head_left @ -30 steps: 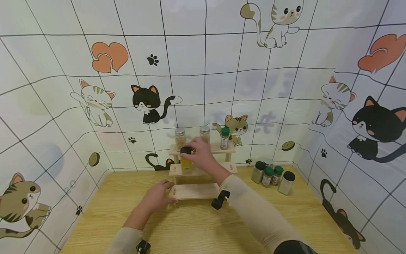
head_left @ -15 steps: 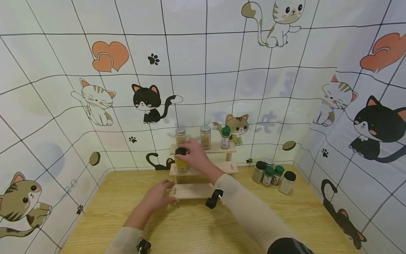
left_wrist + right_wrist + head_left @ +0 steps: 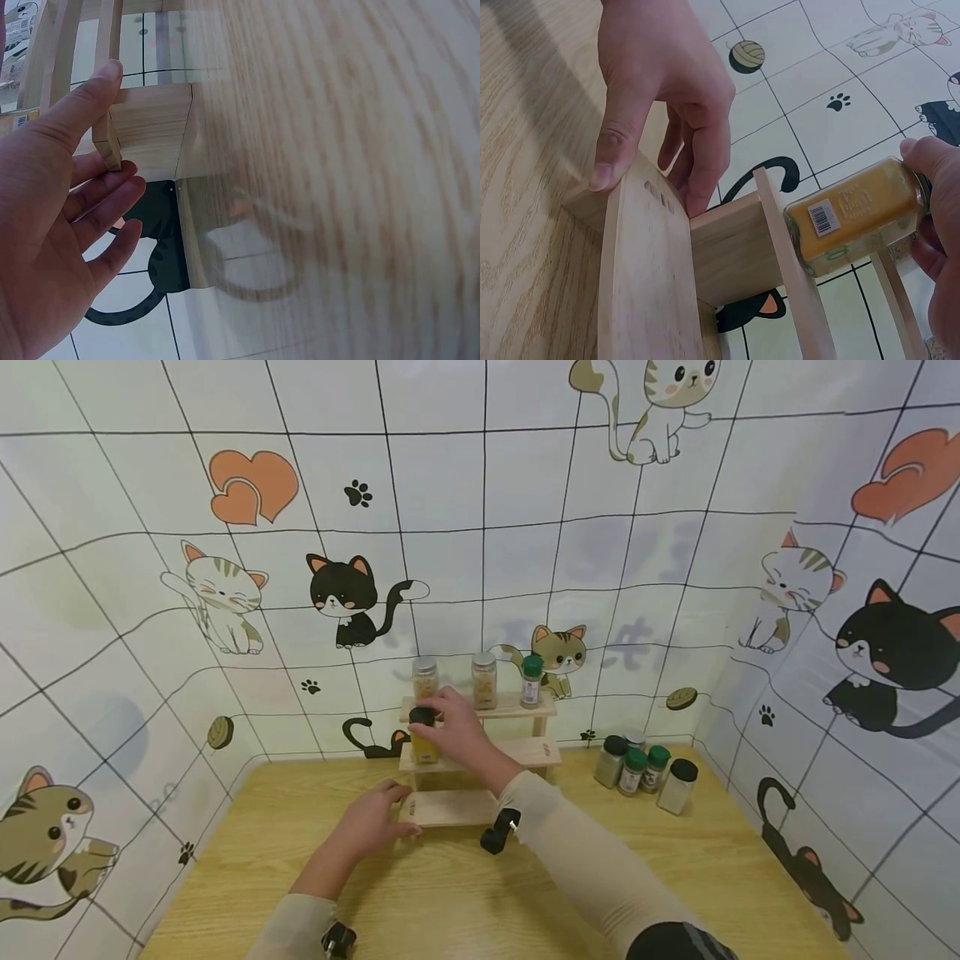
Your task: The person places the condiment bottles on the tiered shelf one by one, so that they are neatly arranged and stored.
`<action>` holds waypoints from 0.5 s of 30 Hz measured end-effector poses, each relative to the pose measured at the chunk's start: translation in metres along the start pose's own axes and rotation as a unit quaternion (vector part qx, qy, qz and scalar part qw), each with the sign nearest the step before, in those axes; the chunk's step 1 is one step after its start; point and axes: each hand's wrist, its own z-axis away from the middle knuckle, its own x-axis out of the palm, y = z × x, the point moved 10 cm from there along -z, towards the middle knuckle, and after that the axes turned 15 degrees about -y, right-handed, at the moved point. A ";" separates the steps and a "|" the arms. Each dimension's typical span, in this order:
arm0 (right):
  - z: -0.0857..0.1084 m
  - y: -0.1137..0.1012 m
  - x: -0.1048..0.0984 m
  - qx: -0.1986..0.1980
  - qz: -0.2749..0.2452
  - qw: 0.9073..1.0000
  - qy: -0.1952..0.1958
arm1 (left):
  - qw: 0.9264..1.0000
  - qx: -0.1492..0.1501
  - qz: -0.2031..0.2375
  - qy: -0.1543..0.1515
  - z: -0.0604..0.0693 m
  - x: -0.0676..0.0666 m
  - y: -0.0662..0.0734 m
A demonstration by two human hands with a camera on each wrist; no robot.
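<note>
A three-step wooden spice rack (image 3: 453, 808) stands against the back of the table. My left hand (image 3: 366, 825) holds the left end of its lowest step, thumb on one side and fingers on the other, as the left wrist view shows. My right hand (image 3: 459, 733) pinches a square glass spice jar (image 3: 859, 217) near its black lid (image 3: 422, 716). Yellow powder fills the jar, and a barcode label shows. It is upright at the left end of the middle step, its base at the board. Part of its upper side is hidden by my right fingers.
On the top step stand two silver-lidded jars, one left (image 3: 425, 675) and one mid-shelf (image 3: 484, 680), plus a green-lidded jar (image 3: 532, 681). Several more jars (image 3: 632, 771) with black, green and silver lids cluster right of the rack. A cat-print wall covering (image 3: 480, 552) surrounds the table.
My right hand has shifted left along the middle step with the yellow spice jar, to the step's left end. My left hand has stayed at the lowest step.
</note>
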 end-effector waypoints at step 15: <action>0.028 0.015 -0.017 0.007 -0.070 0.997 0.045 | 1.000 -0.002 0.000 -0.002 0.000 0.000 0.001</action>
